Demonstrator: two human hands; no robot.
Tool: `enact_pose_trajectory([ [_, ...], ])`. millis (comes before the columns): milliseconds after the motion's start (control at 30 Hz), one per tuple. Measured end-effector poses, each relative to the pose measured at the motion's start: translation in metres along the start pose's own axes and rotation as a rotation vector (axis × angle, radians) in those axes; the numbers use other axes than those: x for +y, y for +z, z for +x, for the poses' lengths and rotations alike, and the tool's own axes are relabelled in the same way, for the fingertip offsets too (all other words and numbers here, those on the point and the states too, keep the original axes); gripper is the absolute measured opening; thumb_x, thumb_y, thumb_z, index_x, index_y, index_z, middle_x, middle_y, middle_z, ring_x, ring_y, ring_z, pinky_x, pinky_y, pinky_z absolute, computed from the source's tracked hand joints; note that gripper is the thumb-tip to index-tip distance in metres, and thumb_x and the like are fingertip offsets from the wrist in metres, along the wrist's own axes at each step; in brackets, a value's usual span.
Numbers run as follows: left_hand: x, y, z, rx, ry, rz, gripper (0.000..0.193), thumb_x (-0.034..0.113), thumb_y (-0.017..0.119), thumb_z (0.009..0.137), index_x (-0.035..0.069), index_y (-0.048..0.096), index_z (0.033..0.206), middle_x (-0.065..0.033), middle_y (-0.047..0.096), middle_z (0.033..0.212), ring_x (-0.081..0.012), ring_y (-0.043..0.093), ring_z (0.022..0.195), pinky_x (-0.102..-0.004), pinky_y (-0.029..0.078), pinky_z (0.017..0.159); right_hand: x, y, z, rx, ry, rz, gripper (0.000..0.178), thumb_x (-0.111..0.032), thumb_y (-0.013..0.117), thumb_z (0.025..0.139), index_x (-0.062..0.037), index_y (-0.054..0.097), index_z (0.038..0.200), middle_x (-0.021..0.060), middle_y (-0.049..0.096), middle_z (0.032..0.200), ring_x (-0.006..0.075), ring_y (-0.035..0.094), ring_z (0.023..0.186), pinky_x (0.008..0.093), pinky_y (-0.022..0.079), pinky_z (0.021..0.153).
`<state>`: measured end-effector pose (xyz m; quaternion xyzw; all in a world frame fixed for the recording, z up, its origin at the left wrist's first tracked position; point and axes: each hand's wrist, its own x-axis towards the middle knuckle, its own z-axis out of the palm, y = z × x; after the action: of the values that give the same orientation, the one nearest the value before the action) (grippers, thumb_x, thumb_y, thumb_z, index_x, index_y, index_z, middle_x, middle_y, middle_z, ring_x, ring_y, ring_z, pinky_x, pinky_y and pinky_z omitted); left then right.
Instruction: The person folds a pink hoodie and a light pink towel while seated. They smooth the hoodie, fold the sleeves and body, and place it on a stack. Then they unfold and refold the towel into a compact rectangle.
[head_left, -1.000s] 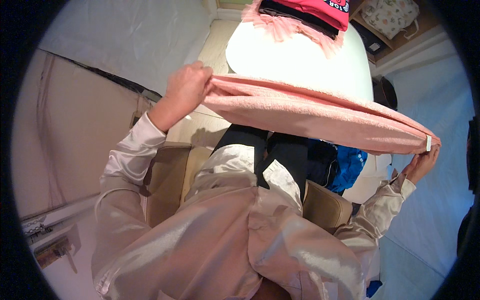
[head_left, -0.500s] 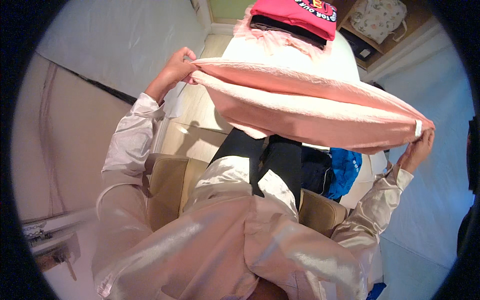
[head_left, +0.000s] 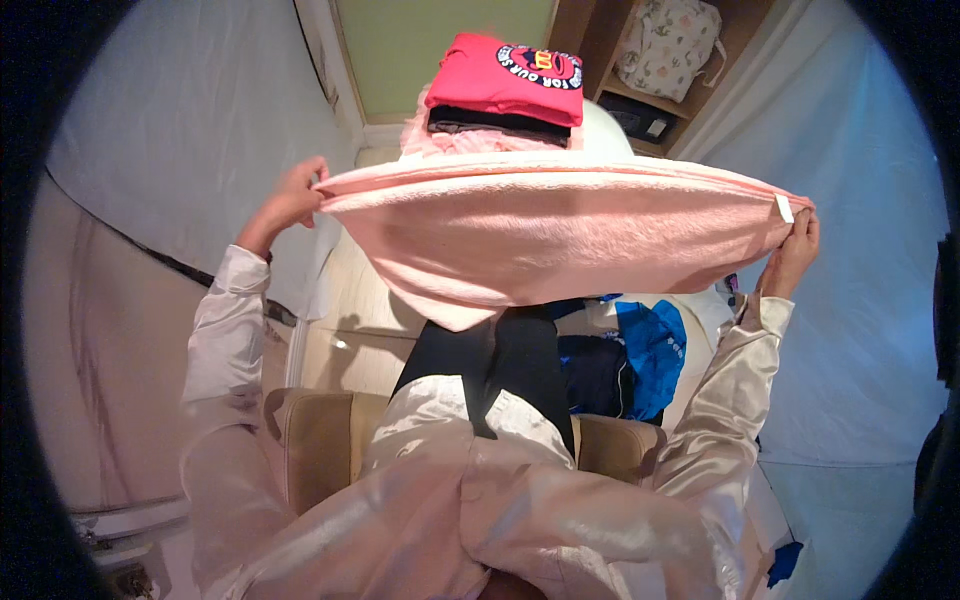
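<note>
A pink fleecy towel [head_left: 560, 235] hangs stretched between my two hands, above my knees. My left hand [head_left: 295, 197] pinches its left top corner between thumb and fingers. At the other end, my right hand [head_left: 797, 245] is closed on the right corner, beside a small white tag [head_left: 784, 208]. The towel's upper edge runs nearly straight, while its lower part droops to a point over my legs. Just beyond it, a folded red shirt [head_left: 480, 80] with a printed emblem lies on top of dark folded clothes [head_left: 490, 124] and ruffled pink fabric [head_left: 415, 132].
The folded pile rests on a rounded white table [head_left: 612, 130], partly covered by the towel. Blue and dark clothes [head_left: 655, 345] lie right of my legs. A beige padded seat [head_left: 320, 440] is under me. A patterned backpack [head_left: 668, 45] sits on a wooden shelf at the far right.
The towel's gaping fold has closed up and its top edge is pulled straighter. Both hands keep hold of the corners. The view has shifted, with more of the shelf showing.
</note>
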<state>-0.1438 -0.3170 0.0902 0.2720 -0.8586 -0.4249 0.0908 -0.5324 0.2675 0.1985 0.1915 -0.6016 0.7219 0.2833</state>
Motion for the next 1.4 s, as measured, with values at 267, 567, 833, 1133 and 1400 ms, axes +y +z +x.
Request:
enact_pose_trajectory([
  [267, 0.09, -0.078, 0.01, 0.047, -0.063, -0.437, 0.023, 0.003, 0.039, 0.093, 0.003, 0.059, 0.106, -0.0079, 0.06, 0.061, -0.0187, 0.059, 0.041, -0.0365, 0.06, 0.049, -0.001, -0.001, -0.013, 0.068, -0.023, -0.089, 0.024, -0.023, 0.052, 0.107, -0.0029, 0.064, 0.1, -0.0024, 0.06, 0.091, 0.007, 0.051, 0.085, 0.0251, 0.044, 0.076],
  [567, 0.088, -0.115, 0.041, 0.251, 0.077, -0.745, 0.018, 0.007, 0.057, 0.085, 0.005, 0.062, 0.102, -0.0003, 0.059, 0.063, -0.0091, 0.057, 0.047, -0.034, 0.063, 0.061, -0.002, 0.014, -0.009, 0.06, -0.029, -0.04, 0.023, -0.021, 0.053, 0.106, -0.0019, 0.066, 0.101, -0.0031, 0.06, 0.089, 0.0059, 0.05, 0.081, 0.0245, 0.042, 0.071],
  [833, 0.117, -0.08, 0.04, 0.165, -0.097, -0.477, 0.028, 0.005, 0.048, 0.091, 0.002, 0.055, 0.118, -0.0071, 0.068, 0.08, -0.0174, 0.069, 0.054, -0.0367, 0.063, 0.056, 0.003, 0.001, -0.006, -0.043, -0.065, -0.064, 0.024, -0.022, 0.054, 0.105, -0.0008, 0.066, 0.103, -0.0013, 0.062, 0.093, 0.0073, 0.052, 0.085, 0.025, 0.044, 0.077],
  [1133, 0.082, -0.125, 0.04, 0.069, -0.024, -0.612, 0.028, 0.007, 0.055, 0.087, 0.008, 0.06, 0.114, 0.0037, 0.055, 0.06, -0.0068, 0.05, 0.042, -0.0294, 0.057, 0.058, -0.029, 0.014, -0.013, 0.048, -0.164, -0.244, 0.025, -0.019, 0.054, 0.104, 0.0019, 0.066, 0.111, 0.0062, 0.068, 0.107, 0.0146, 0.059, 0.097, 0.0279, 0.047, 0.086],
  [1400, 0.093, -0.134, 0.046, 0.216, 0.052, -0.535, 0.023, -0.003, 0.055, 0.086, 0.004, 0.056, 0.108, -0.0077, 0.066, 0.08, -0.0124, 0.062, 0.053, -0.0301, 0.06, 0.058, 0.036, 0.014, -0.005, -0.051, -0.039, -0.158, 0.022, -0.019, 0.057, 0.102, 0.0007, 0.066, 0.099, -0.0001, 0.063, 0.092, 0.0078, 0.052, 0.083, 0.0248, 0.044, 0.073],
])
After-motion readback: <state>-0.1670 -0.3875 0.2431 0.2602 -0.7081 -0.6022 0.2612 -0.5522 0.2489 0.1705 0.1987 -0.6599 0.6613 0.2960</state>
